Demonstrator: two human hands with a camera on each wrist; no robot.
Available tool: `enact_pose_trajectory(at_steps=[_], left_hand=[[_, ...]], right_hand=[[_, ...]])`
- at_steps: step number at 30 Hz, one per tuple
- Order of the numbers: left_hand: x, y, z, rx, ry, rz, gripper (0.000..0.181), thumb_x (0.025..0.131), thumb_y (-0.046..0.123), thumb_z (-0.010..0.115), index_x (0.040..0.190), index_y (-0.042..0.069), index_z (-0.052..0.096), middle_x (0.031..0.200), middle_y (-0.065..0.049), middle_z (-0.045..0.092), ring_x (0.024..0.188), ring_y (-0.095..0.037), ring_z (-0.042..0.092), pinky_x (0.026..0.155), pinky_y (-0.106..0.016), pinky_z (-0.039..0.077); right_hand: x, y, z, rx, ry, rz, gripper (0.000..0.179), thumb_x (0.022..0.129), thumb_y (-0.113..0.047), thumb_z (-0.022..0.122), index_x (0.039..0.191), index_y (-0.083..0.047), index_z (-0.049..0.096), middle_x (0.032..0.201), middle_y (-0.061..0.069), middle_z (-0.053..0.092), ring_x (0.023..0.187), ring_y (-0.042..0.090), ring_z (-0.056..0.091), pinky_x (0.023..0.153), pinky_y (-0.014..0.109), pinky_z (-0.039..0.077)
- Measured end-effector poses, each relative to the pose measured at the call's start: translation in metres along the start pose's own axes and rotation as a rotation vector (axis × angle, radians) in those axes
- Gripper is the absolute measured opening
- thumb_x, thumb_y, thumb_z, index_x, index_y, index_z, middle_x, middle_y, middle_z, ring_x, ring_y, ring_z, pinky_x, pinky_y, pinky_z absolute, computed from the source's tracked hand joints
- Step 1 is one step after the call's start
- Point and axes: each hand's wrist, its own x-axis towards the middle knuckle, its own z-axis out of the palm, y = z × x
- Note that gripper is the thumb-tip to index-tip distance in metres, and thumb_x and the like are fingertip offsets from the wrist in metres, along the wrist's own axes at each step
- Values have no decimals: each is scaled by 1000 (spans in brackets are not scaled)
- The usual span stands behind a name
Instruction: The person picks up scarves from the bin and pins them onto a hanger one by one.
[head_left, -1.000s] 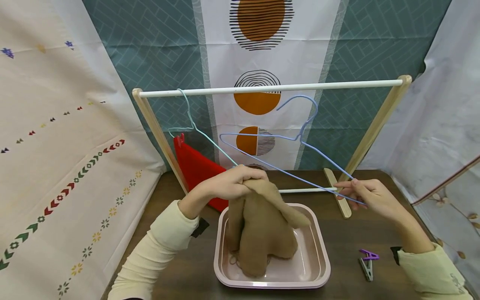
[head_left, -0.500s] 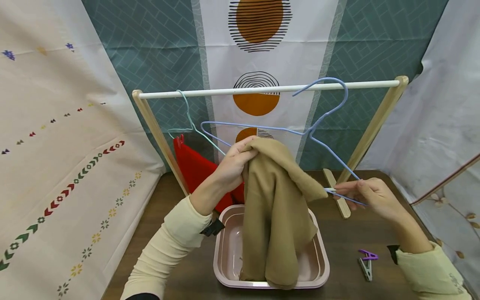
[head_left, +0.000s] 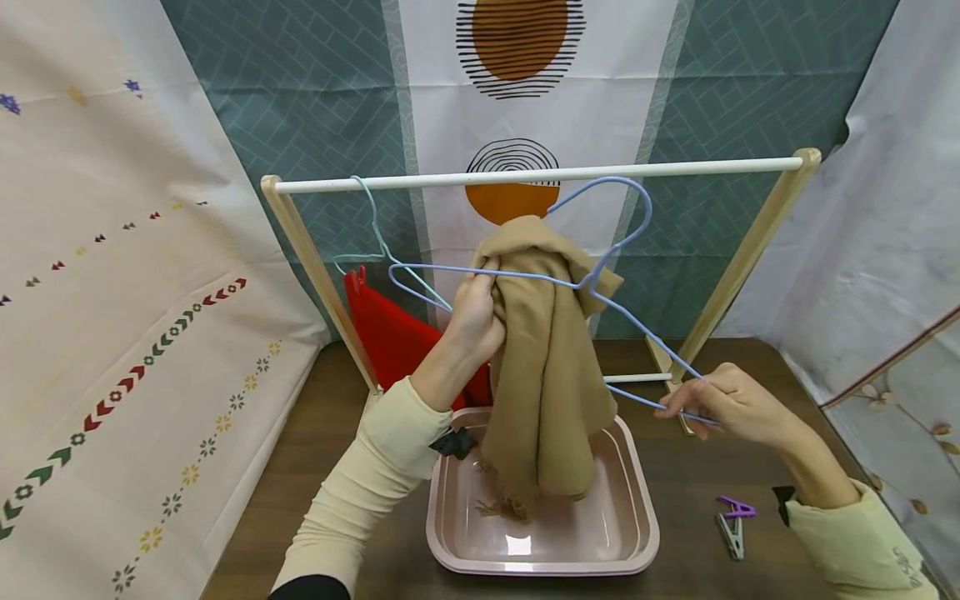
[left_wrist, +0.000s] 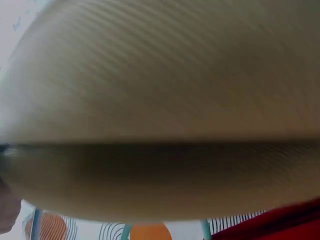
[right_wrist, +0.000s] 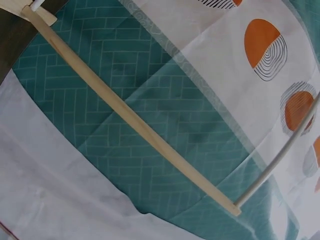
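My left hand [head_left: 476, 312] grips a tan scarf [head_left: 540, 375] near its folded top. The scarf hangs over the basin, fringe at its lower end. A blue hanger [head_left: 652, 337] crosses it: the upper bar passes in front of the cloth, while the lower bar is hidden behind it. My right hand [head_left: 731, 404] holds the hanger by its right corner, hook upward near the rail. In the left wrist view the blurred scarf [left_wrist: 160, 90] fills most of the picture. Neither my right hand nor the hanger shows in the right wrist view.
A pink basin [head_left: 543, 568] stands below. Behind it is a rack with a white rail [head_left: 705, 169] and wooden posts [right_wrist: 125, 112]. A mint hanger [head_left: 375, 217] bears a red cloth [head_left: 390, 337] at left. Purple [head_left: 738, 507] and grey clips [head_left: 731, 537] lie at right.
My left hand has lifted the scarf up from the basin to the hanger, its top now behind the upper bar. The hanger rose, then dipped and shifted slightly left.
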Motion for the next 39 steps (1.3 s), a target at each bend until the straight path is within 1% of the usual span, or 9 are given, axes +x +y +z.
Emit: enact_pose_trajectory(at_steps=[3,6,9,13,19,25,33,37,39], left_hand=[[5,0,2,-8,24,-12,19,100,14,32,109,15,48,69,7,45,63,-3,45,59,-15,37],[11,0,4,1,6,-23,38,100,13,28,138,20,27,95,8,49,80,-2,47,72,-14,38],[19,-1,3,86,20,-47,41,100,10,28,141,12,25,106,2,47,88,-6,47,80,-17,39],[26,-5,-6,362,13,-121,32,98,5,31,129,2,38,106,-5,49,87,-11,48,76,-20,40],[27,-13,-22,866,-183,-143,40,89,-10,33,121,0,54,134,-10,45,126,-12,34,99,-24,31],[25,-13,-30,1397,-397,62,38,78,-11,35,71,1,70,103,-11,66,110,-17,52,88,-22,41],[1,1,-22,2007,-487,214,50,87,55,41,114,19,64,119,2,58,112,-19,47,88,-37,39],[-13,2,-19,2222,-470,397,66,78,62,51,122,12,53,131,-5,48,120,-23,39,96,-45,31],[-18,-2,-22,2244,-428,566,57,79,53,57,117,10,55,129,-8,50,118,-25,41,96,-46,31]], right_hand=[[1,1,0,25,-49,-32,44,97,4,23,92,-6,65,73,5,66,40,5,45,37,10,29],[0,-1,-1,52,-77,-62,43,98,2,21,89,-4,63,72,5,65,39,5,44,38,9,29],[-2,-5,-1,58,-50,-91,43,98,1,23,89,-4,64,71,6,65,42,5,47,45,10,36],[-3,-10,1,67,36,-96,43,98,1,25,90,-3,67,62,4,62,63,8,61,48,15,41],[-1,-13,6,104,106,-52,45,98,1,24,89,-3,68,53,4,56,64,9,60,38,15,34],[0,-13,10,127,140,-23,46,98,2,23,87,-3,68,64,5,62,41,8,43,34,12,27],[-3,-14,12,167,200,32,49,96,9,20,78,-1,65,55,8,57,68,12,63,34,20,32],[-2,-13,13,175,216,39,49,96,9,20,77,-1,65,60,8,60,66,12,63,33,20,32],[-3,-12,14,175,219,43,49,96,10,21,78,-1,65,61,8,61,63,11,61,33,20,31]])
